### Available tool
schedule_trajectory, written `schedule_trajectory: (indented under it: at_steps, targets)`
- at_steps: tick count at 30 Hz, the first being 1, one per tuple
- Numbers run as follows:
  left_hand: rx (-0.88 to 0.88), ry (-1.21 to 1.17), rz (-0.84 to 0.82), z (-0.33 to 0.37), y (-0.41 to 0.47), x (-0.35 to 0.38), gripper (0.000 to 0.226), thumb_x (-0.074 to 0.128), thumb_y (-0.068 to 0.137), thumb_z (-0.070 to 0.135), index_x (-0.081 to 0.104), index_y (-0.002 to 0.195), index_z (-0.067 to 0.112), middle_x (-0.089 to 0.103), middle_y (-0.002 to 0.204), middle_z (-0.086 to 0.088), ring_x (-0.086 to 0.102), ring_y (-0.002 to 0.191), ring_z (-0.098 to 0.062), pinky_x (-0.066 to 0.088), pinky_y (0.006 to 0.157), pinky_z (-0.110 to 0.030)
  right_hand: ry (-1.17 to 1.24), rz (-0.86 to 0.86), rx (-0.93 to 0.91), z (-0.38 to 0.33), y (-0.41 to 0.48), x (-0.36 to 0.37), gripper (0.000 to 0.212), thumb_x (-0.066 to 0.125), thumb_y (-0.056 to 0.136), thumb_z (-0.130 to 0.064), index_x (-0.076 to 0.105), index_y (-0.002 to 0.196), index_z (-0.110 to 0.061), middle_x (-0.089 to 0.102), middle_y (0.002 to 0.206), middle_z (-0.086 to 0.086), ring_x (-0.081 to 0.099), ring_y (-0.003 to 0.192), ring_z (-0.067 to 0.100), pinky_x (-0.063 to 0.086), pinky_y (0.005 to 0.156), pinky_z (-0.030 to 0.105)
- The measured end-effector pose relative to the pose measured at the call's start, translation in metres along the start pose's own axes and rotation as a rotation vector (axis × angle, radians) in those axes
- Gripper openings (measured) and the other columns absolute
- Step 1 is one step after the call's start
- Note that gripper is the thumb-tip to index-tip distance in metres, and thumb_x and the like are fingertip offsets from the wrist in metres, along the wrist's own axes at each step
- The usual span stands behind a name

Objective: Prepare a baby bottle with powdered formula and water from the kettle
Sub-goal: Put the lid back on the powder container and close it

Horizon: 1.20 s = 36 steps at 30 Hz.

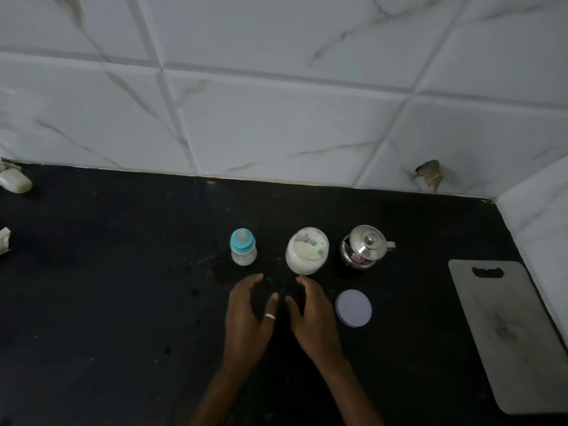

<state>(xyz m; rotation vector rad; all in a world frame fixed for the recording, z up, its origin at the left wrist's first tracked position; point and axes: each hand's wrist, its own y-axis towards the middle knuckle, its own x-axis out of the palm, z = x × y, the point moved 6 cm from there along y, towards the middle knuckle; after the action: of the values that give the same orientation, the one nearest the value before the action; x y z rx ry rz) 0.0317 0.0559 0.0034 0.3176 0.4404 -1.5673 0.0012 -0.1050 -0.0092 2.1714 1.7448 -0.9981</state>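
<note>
A small baby bottle [243,248] with a blue collar and teat stands upright on the black counter [107,302]. To its right is an uncapped jar of white formula powder [307,251] with a pale green scoop inside. Its round lavender lid [353,308] lies flat in front of it. A small steel kettle [365,245] with its lid on stands further right. My left hand [249,312] and my right hand [310,312] hover side by side just in front of the bottle and jar, fingers apart, holding nothing.
A grey cutting board [507,336] lies at the right edge of the counter. A bar of soap [14,181] and a crumpled white scrap [4,241] sit at the far left. White marble-look tiles [276,103] back the counter, with a side wall at right.
</note>
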Motion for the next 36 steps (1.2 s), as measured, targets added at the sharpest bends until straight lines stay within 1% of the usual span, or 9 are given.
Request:
schedule_trajectory:
  at_steps: [2, 7, 13, 20, 26, 29, 32, 34, 36]
  targets:
    - [0.005, -0.029, -0.065, 0.007, 0.006, 0.021, 0.072, 0.081, 0.087, 0.030, 0.043, 0.149, 0.028, 0.047, 0.152, 0.008, 0.046, 0.139, -0.007, 0.042, 0.112, -0.030, -0.020, 0.053, 0.025, 0.015, -0.005, -0.020, 0.049, 0.060, 0.101, -0.026, 0.044, 0.148, -0.025, 0.051, 0.150, -0.007, 0.044, 0.136, 0.000, 0.035, 0.106, 0.016]
    - [0.000, -0.059, -0.169, 0.021, 0.028, 0.067, 0.112, 0.091, 0.076, 0.034, 0.021, 0.163, 0.023, 0.023, 0.169, 0.006, 0.019, 0.153, -0.004, 0.024, 0.122, -0.029, -0.134, 0.163, 0.006, 0.041, -0.014, -0.065, 0.048, 0.060, 0.101, -0.022, 0.046, 0.147, -0.021, 0.052, 0.148, -0.006, 0.036, 0.130, -0.010, 0.027, 0.096, -0.003]
    - [-0.033, -0.095, -0.183, 0.016, 0.043, 0.097, 0.130, 0.097, 0.064, 0.039, 0.015, 0.163, 0.024, 0.020, 0.171, 0.001, 0.019, 0.158, -0.017, 0.026, 0.127, -0.048, -0.192, 0.154, 0.006, 0.067, -0.018, -0.090, 0.059, 0.058, 0.102, -0.025, 0.034, 0.156, -0.018, 0.036, 0.163, -0.001, 0.031, 0.149, 0.009, 0.016, 0.110, 0.006]
    - [-0.020, -0.163, -0.090, 0.018, 0.053, 0.112, 0.133, 0.101, 0.059, 0.031, 0.015, 0.161, 0.024, 0.031, 0.166, -0.002, 0.033, 0.152, -0.015, 0.032, 0.125, -0.044, -0.324, 0.018, -0.065, 0.088, -0.011, -0.087, 0.081, 0.062, 0.098, -0.041, 0.016, 0.162, -0.019, 0.013, 0.171, 0.000, 0.005, 0.158, 0.016, 0.009, 0.125, 0.029]
    - [0.034, -0.152, -0.029, 0.012, 0.062, 0.115, 0.112, 0.100, 0.062, 0.026, 0.034, 0.154, 0.020, 0.047, 0.154, -0.002, 0.046, 0.143, -0.017, 0.041, 0.118, -0.049, -0.431, -0.078, -0.093, 0.095, 0.000, -0.076, 0.084, 0.064, 0.095, -0.046, 0.016, 0.161, -0.023, 0.017, 0.169, 0.003, 0.010, 0.157, 0.022, 0.022, 0.124, 0.036]
    - [0.088, -0.159, -0.010, 0.018, 0.062, 0.111, 0.097, 0.098, 0.066, 0.022, 0.042, 0.144, 0.035, 0.051, 0.148, 0.001, 0.051, 0.138, -0.013, 0.044, 0.116, -0.043, -0.441, -0.110, -0.084, 0.096, 0.003, -0.074, 0.081, 0.064, 0.097, -0.041, 0.018, 0.161, -0.023, 0.019, 0.168, 0.004, 0.013, 0.156, 0.023, 0.022, 0.124, 0.036]
    - [0.125, -0.174, 0.009, 0.025, 0.062, 0.108, 0.097, 0.097, 0.066, 0.017, 0.041, 0.129, 0.064, 0.054, 0.136, 0.015, 0.054, 0.127, 0.002, 0.045, 0.108, -0.024, -0.457, -0.107, -0.084, 0.095, 0.006, -0.074, 0.076, 0.062, 0.099, -0.037, 0.021, 0.161, -0.023, 0.019, 0.168, 0.005, 0.016, 0.154, 0.022, 0.024, 0.124, 0.035]
    - [0.128, -0.181, 0.023, 0.026, 0.063, 0.104, 0.097, 0.097, 0.066, 0.016, 0.040, 0.126, 0.067, 0.052, 0.133, 0.022, 0.052, 0.125, 0.010, 0.042, 0.104, -0.015, -0.442, -0.098, -0.082, 0.091, 0.006, -0.075, 0.074, 0.063, 0.098, -0.036, 0.024, 0.160, -0.023, 0.022, 0.165, 0.003, 0.019, 0.152, 0.021, 0.026, 0.121, 0.032]
    - [0.137, -0.195, 0.029, 0.029, 0.063, 0.100, 0.098, 0.098, 0.066, 0.017, 0.040, 0.127, 0.068, 0.053, 0.134, 0.017, 0.053, 0.126, 0.007, 0.043, 0.105, -0.018, -0.424, -0.080, -0.088, 0.087, 0.007, -0.077, 0.072, 0.064, 0.097, -0.036, 0.027, 0.158, -0.023, 0.026, 0.162, 0.000, 0.023, 0.149, 0.020, 0.030, 0.118, 0.030]
